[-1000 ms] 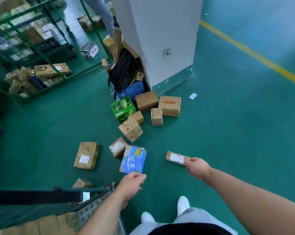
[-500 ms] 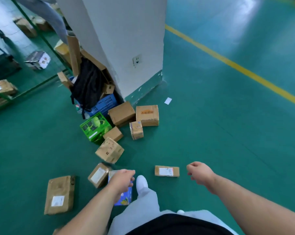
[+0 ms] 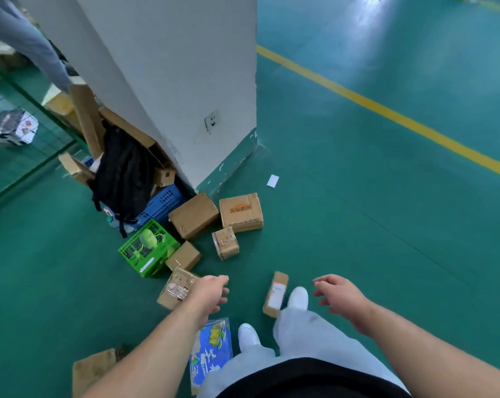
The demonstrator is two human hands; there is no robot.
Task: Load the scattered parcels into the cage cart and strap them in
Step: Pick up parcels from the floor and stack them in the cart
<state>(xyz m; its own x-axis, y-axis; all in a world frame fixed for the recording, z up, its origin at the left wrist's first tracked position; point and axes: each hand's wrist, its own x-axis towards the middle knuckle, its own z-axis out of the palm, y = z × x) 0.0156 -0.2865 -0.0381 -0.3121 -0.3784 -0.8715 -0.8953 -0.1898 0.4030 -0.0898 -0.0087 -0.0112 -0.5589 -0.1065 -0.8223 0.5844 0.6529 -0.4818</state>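
Several parcels lie scattered on the green floor near a white pillar. My left hand (image 3: 211, 293) hovers with loosely curled fingers and holds nothing, just right of a taped brown box (image 3: 175, 288). My right hand (image 3: 339, 294) is empty too, fingers relaxed, to the right of a slim brown parcel (image 3: 276, 293) that lies beside my white shoe. A blue printed box (image 3: 211, 350) lies under my left forearm. Farther off sit a green box (image 3: 148, 248), a small brown box (image 3: 225, 243) and two larger cartons (image 3: 241, 212), (image 3: 193, 215). The cage cart is out of view.
The white pillar (image 3: 168, 81) stands ahead with a black backpack (image 3: 122, 173), a blue crate (image 3: 162, 205) and cardboard leaning at its base. A green wire fence (image 3: 27, 156) runs at left. A yellow floor line (image 3: 386, 110) crosses the right. Another brown parcel (image 3: 95, 369) lies bottom left.
I have stepped forward toward the pillar. The blue box and slim parcel now lie by my feet. Both hands moved forward, still holding nothing; the cart has left the view.
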